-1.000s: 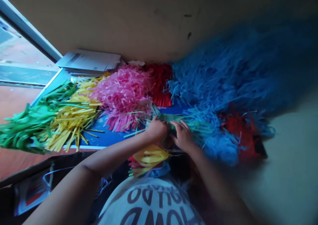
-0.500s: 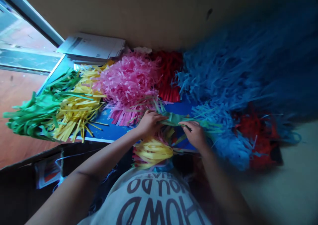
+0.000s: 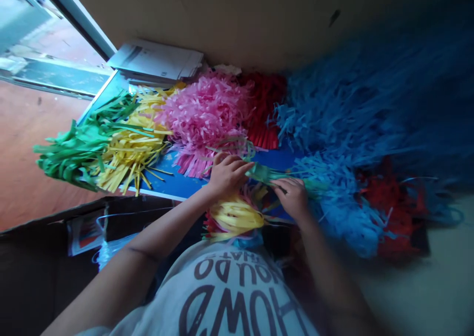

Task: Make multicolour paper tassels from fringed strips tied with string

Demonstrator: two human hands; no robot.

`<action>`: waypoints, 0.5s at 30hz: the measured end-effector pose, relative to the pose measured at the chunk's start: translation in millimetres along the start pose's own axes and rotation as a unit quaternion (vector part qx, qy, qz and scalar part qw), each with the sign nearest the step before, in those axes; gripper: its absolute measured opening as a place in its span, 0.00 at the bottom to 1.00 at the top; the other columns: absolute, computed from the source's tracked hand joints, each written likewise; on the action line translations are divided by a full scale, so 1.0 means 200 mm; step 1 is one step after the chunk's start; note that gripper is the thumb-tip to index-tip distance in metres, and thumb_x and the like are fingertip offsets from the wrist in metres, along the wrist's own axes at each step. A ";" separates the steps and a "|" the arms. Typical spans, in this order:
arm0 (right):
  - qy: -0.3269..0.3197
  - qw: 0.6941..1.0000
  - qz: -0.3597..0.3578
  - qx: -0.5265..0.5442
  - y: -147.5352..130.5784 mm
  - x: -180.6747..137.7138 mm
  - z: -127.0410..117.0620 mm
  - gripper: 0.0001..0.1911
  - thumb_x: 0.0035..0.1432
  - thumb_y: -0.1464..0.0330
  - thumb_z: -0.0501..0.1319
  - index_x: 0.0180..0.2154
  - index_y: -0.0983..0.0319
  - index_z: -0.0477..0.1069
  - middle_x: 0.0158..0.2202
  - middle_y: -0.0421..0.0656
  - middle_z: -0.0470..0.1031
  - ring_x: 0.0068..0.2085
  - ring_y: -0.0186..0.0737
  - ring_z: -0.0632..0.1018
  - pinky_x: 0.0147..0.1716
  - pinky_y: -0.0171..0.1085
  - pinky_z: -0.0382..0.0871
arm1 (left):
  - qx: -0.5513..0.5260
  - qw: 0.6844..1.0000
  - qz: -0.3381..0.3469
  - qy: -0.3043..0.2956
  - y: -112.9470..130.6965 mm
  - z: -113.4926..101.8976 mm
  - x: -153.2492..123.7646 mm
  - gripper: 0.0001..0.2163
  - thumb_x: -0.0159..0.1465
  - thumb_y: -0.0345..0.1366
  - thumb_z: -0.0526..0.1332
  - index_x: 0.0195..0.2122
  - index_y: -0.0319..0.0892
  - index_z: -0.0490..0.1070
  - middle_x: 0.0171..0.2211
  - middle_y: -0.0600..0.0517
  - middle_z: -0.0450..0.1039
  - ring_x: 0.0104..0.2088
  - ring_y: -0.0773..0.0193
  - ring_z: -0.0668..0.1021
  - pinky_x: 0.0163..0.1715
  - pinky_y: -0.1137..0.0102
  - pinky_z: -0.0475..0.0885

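A green fringed paper piece (image 3: 262, 173) stretches between my two hands above the blue table. My left hand (image 3: 228, 175) is closed on its left end, the fingers together and pointing right. At its right part, my right hand (image 3: 292, 192) pinches the paper between thumb and fingers. Pale green strips fan out beyond both hands. Just below my left hand, near my shirt, hangs a bunch of yellow fringe (image 3: 237, 220) with red and blue bits around it. Behind my left hand lies a pink fringe pile (image 3: 209, 113).
Green fringe (image 3: 74, 150) and yellow fringe (image 3: 135, 148) lie to the left on the blue table (image 3: 161, 180). A paper stack (image 3: 157, 62) sits by the wall. Red fringe (image 3: 264, 111) and a large blue fringe heap (image 3: 340, 113) are to the right.
The view has swung left, so everything sits further right in it. My left hand's fingers have shifted on the green paper; my right hand keeps its pinch.
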State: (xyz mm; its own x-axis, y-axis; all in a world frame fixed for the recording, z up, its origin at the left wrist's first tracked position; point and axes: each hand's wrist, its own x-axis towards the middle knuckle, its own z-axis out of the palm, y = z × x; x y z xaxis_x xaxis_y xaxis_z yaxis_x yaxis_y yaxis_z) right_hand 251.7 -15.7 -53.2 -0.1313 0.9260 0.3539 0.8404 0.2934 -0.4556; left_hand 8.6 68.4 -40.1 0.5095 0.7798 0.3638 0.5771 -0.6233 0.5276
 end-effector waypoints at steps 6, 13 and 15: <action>-0.039 0.999 0.025 -0.018 -0.04 0.03 0.00 0.22 0.58 0.63 0.67 0.55 0.58 0.73 0.49 0.47 0.80 0.49 0.51 0.79 0.47 0.48 0.66 | -0.046 0.998 -0.029 -0.010 0.05 0.00 0.07 0.15 0.72 0.44 0.55 0.41 0.45 0.80 0.37 0.49 0.83 0.40 0.60 0.81 0.53 0.58 0.62; -0.016 0.999 0.032 -0.017 -0.05 0.04 0.03 0.05 0.63 0.68 0.62 0.36 0.56 0.78 0.38 0.42 0.83 0.42 0.46 0.80 0.43 0.44 0.63 | -0.162 0.973 -0.158 -0.042 0.05 0.00 0.07 0.25 0.71 0.54 0.50 0.39 0.42 0.81 0.36 0.47 0.82 0.40 0.56 0.81 0.52 0.58 0.67; 0.014 0.999 0.030 -0.023 -0.04 0.04 0.02 0.07 0.64 0.69 0.60 0.34 0.57 0.77 0.37 0.41 0.83 0.42 0.44 0.80 0.43 0.44 0.62 | -0.237 0.948 -0.211 -0.018 -0.02 -0.08 0.04 0.28 0.69 0.58 0.49 0.41 0.40 0.81 0.37 0.46 0.82 0.41 0.54 0.82 0.47 0.61 0.71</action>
State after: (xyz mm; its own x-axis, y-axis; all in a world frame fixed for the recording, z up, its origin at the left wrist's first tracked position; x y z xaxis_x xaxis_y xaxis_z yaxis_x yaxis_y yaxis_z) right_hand 242.3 -10.4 -50.7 -0.0656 0.9341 0.3510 0.8696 0.2260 -0.4389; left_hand 0.7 78.2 -27.2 0.3237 0.9459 0.0222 0.3879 -0.1541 0.9088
